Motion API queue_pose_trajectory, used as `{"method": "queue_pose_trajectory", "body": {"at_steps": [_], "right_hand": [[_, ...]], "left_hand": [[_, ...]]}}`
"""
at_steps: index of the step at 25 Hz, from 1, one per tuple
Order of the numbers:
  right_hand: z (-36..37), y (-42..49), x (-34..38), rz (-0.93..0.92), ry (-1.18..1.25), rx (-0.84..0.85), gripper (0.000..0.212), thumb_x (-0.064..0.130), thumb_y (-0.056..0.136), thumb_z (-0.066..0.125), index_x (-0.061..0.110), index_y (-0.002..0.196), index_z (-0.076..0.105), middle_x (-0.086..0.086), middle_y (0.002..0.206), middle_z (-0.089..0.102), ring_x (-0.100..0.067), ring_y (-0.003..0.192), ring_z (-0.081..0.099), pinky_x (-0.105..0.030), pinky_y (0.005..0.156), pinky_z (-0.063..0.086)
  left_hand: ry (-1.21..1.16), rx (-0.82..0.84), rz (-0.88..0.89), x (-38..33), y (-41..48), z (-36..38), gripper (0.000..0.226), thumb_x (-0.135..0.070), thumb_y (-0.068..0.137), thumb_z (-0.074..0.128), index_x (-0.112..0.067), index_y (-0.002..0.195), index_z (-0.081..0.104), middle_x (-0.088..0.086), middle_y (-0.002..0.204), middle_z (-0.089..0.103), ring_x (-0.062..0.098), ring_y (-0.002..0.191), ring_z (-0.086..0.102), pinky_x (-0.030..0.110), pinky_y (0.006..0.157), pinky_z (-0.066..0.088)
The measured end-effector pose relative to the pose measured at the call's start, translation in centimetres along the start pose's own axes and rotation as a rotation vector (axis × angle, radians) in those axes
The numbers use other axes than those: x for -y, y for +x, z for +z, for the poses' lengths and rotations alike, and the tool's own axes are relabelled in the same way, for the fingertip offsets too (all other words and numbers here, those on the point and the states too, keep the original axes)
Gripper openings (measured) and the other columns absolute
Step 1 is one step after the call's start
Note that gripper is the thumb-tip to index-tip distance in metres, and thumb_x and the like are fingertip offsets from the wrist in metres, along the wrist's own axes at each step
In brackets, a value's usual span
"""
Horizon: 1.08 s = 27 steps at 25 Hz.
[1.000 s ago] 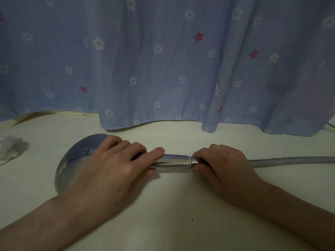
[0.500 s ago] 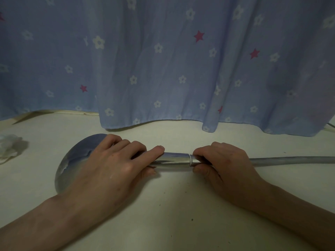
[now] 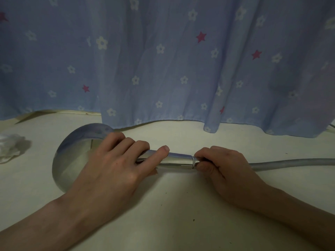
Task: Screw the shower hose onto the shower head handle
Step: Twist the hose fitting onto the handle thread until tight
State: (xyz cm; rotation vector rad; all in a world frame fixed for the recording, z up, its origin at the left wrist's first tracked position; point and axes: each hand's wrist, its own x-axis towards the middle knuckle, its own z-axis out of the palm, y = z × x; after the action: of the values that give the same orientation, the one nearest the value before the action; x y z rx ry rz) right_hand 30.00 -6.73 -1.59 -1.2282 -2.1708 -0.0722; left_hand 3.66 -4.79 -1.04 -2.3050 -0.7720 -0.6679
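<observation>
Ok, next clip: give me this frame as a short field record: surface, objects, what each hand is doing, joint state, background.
surface: pale off-white tabletop
shower head: shiny chrome round shower head lying flat, handle pointing right
hose: grey flexible shower hose running off the right edge
left hand: left hand pressed over the handle, fingers wrapped on it
right hand: right hand pinching the hose end at the handle tip
joint: hose end meets handle; thread tightness cannot be told
background: blue flowered curtain
other: crumpled white wad at left
</observation>
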Motion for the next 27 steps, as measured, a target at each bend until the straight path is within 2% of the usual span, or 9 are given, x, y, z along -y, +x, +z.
{"method": "queue_pose_trajectory", "body": {"at_steps": [2, 6, 10, 15, 18, 21, 27], "right_hand": [[0.1, 0.0, 0.0, 0.012, 0.009, 0.005, 0.031, 0.044, 0.091, 0.035, 0.021, 0.083, 0.056, 0.009, 0.065, 0.052, -0.01, 0.058, 0.045, -0.032, 0.051, 0.041], [-0.3, 0.4, -0.3, -0.015, -0.03, 0.027, 0.03, 0.048, 0.084, 0.047, 0.021, 0.094, 0.057, 0.011, 0.08, 0.056, -0.009, 0.07, 0.049, -0.026, 0.059, 0.043], [-0.3, 0.6, -0.3, -0.084, -0.117, 0.036, 0.033, 0.044, 0.086, 0.043, 0.015, 0.083, 0.058, 0.01, 0.07, 0.046, -0.01, 0.06, 0.039, -0.028, 0.053, 0.034], [-0.1, 0.7, -0.5, -0.073, -0.102, 0.05, 0.028, 0.039, 0.086, 0.044, 0.015, 0.086, 0.058, 0.012, 0.072, 0.044, -0.011, 0.064, 0.039, -0.028, 0.055, 0.033], [0.0, 0.9, -1.0, -0.014, -0.14, 0.048, 0.021, 0.036, 0.086, 0.051, 0.018, 0.091, 0.058, 0.007, 0.076, 0.053, -0.013, 0.069, 0.043, -0.028, 0.06, 0.037], [-0.3, 1.1, -2.1, 0.055, -0.13, 0.038, 0.013, 0.025, 0.087, 0.06, 0.018, 0.097, 0.059, 0.004, 0.084, 0.059, -0.015, 0.075, 0.047, -0.032, 0.066, 0.04], [0.1, 1.2, -3.4, 0.063, -0.103, 0.072, 0.01, 0.018, 0.088, 0.065, 0.018, 0.098, 0.065, 0.009, 0.084, 0.057, -0.012, 0.078, 0.047, -0.031, 0.069, 0.042]], "left_hand": [[0.007, -0.004, 0.003, 0.2, 0.1, 0.1, 0.036, -0.023, 0.097, 0.046, -0.015, 0.128, 0.063, 0.011, 0.093, 0.067, 0.032, 0.071, 0.059, 0.044, 0.077, 0.037], [-0.009, 0.026, -0.003, 0.9, 0.3, 0.6, 0.037, -0.025, 0.097, 0.045, -0.017, 0.129, 0.061, 0.009, 0.093, 0.067, 0.032, 0.072, 0.059, 0.043, 0.078, 0.038], [-0.001, 0.043, 0.001, 0.6, 0.3, 0.5, 0.04, -0.024, 0.097, 0.038, -0.015, 0.128, 0.062, 0.009, 0.091, 0.068, 0.033, 0.07, 0.061, 0.043, 0.078, 0.036], [-0.006, 0.057, -0.02, 0.6, 0.5, 0.4, 0.045, -0.027, 0.104, 0.026, -0.015, 0.128, 0.063, 0.008, 0.09, 0.068, 0.032, 0.069, 0.061, 0.042, 0.078, 0.036], [-0.008, 0.076, -0.052, 1.1, 0.8, 0.8, 0.041, -0.025, 0.098, 0.034, -0.017, 0.127, 0.062, 0.007, 0.09, 0.068, 0.033, 0.07, 0.061, 0.042, 0.076, 0.036], [-0.013, 0.11, -0.096, 2.1, 1.4, 1.7, 0.039, -0.027, 0.097, 0.037, -0.019, 0.126, 0.061, 0.005, 0.091, 0.069, 0.033, 0.072, 0.061, 0.041, 0.075, 0.038], [-0.052, 0.173, -0.093, 2.9, 1.3, 3.8, 0.031, -0.023, 0.1, 0.048, -0.024, 0.13, 0.053, 0.003, 0.092, 0.069, 0.029, 0.074, 0.062, 0.041, 0.077, 0.038]]}}
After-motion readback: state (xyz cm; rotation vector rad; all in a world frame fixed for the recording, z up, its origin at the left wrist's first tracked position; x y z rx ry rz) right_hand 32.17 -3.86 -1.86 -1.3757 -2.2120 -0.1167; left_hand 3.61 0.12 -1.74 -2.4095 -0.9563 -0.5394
